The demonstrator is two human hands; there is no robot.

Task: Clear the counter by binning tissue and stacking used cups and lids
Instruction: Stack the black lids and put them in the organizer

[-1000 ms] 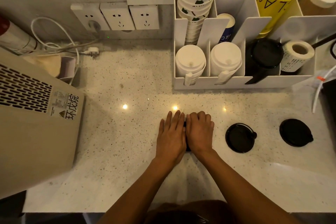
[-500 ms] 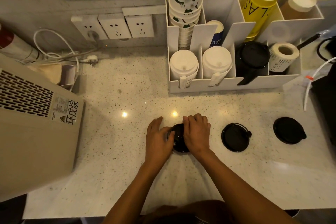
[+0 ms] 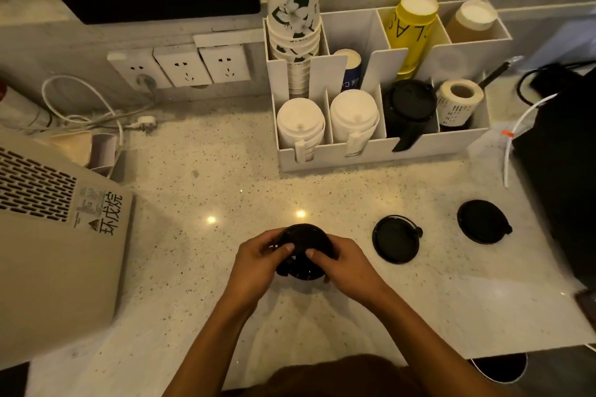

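Note:
A round black lid (image 3: 304,243) is gripped from both sides a little above the speckled counter (image 3: 200,177). My left hand (image 3: 258,259) holds its left rim and my right hand (image 3: 346,263) holds its right rim, thumbs lying across its top. Two more black lids lie flat on the counter to the right, one near (image 3: 396,239) and one farther (image 3: 483,222). No tissue is visible.
A white organiser (image 3: 380,148) at the back holds white lid stacks, a black lid stack, a label roll, a tall floral cup stack (image 3: 292,6) and a yellow tube. A beige machine (image 3: 54,235) fills the left. Sockets and cables sit back left; dark equipment stands at right.
My hands lay flat over the lid; now they have curled around its rim and lifted it off the counter. The head camera has tilted back, showing more of the upper shelf.

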